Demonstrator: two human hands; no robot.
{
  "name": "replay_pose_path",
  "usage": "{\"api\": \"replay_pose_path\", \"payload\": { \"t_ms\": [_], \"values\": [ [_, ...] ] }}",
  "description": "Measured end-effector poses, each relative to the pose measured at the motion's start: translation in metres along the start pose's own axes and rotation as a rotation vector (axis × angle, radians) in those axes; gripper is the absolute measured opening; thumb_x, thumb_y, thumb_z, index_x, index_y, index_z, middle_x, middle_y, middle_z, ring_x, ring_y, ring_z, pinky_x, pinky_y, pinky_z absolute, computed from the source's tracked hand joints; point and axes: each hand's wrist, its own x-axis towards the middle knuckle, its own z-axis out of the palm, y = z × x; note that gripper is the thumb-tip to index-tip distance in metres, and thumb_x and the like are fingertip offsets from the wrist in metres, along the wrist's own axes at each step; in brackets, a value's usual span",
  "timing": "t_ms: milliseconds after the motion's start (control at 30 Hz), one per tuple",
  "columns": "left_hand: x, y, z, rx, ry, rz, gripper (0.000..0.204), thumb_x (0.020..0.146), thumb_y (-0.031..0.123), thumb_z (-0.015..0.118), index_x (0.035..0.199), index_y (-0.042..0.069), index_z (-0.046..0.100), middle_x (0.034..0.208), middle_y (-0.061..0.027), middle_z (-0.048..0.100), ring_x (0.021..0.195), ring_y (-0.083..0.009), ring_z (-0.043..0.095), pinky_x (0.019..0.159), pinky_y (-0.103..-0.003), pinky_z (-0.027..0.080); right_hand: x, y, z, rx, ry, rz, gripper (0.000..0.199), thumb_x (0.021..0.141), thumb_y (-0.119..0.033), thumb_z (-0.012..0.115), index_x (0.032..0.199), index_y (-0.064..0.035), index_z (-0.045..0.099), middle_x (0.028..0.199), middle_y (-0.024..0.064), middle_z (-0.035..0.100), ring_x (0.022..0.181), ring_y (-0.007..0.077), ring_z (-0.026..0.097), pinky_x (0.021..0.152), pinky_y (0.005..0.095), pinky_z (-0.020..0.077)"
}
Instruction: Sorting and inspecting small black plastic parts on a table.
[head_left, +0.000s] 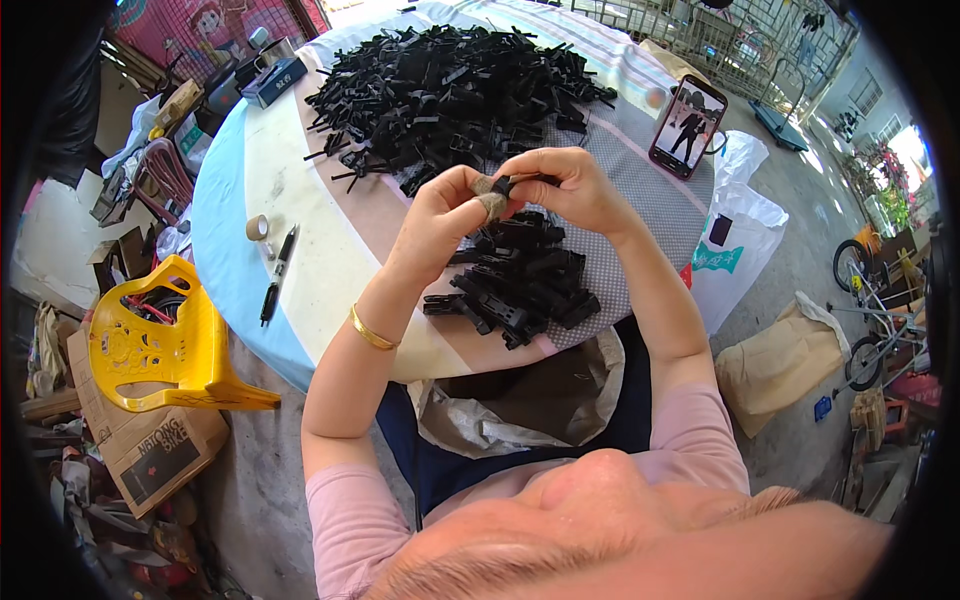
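Note:
My left hand (442, 218) and my right hand (578, 190) meet over the table, fingers pinched together on a small black strap piece (503, 186). Fingers cover most of it, so its exact shape is hidden. Beige wrapping covers the left thumb and forefinger tips, and a gold bangle (371, 331) circles the left wrist. Just below the hands lies a smaller heap of black buckle-like pieces (525, 285), near the table's front edge. Beyond them spreads a large pile of black straps and buckles (450, 90).
The round table has a striped cloth (335, 230). A pen (279, 275) and tape roll (258, 228) lie left. A phone (688, 128) stands right, above a white bag (745, 225). An open sack (450, 420) sits at my lap. A yellow chair (205, 340) stands left.

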Motion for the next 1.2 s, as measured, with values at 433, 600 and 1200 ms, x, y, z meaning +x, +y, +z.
{"api": "replay_pose_path", "payload": {
  "t_ms": [433,600,1200],
  "values": [
    [0.004,-0.011,0.011,0.262,0.270,0.311,0.023,0.080,-0.005,0.053,0.103,-0.004,0.051,0.091,-0.0083,0.060,0.083,-0.0128,0.059,0.077,-0.023,0.048,0.002,0.009,0.012,-0.192,0.184,0.079,0.014,0.084,-0.012,0.054,0.082,0.0008,0.059,0.062,0.0013,0.056,0.056,0.0056,0.050,0.051,0.0199,0.0410],
    [0.003,-0.016,0.010,0.348,0.315,0.342,0.021,0.079,-0.001,0.059,0.099,-0.004,0.053,0.088,-0.0064,0.060,0.081,-0.0105,0.058,0.073,-0.021,0.048,0.002,0.001,0.015,-0.183,0.164,0.153,0.013,0.084,-0.010,0.054,0.081,0.0012,0.060,0.060,0.0013,0.055,0.055,0.0055,0.050,0.051,0.0196,0.0411],
    [0.003,-0.016,0.010,0.697,0.383,0.546,0.022,0.072,-0.006,0.064,0.092,-0.002,0.057,0.088,-0.0045,0.060,0.075,-0.0067,0.055,0.066,-0.019,0.046,0.004,0.005,0.011,-0.100,0.104,0.256,0.016,0.083,-0.014,0.055,0.078,0.0004,0.062,0.059,0.0000,0.054,0.053,0.0048,0.046,0.048,0.0197,0.0367]
  ]
}}
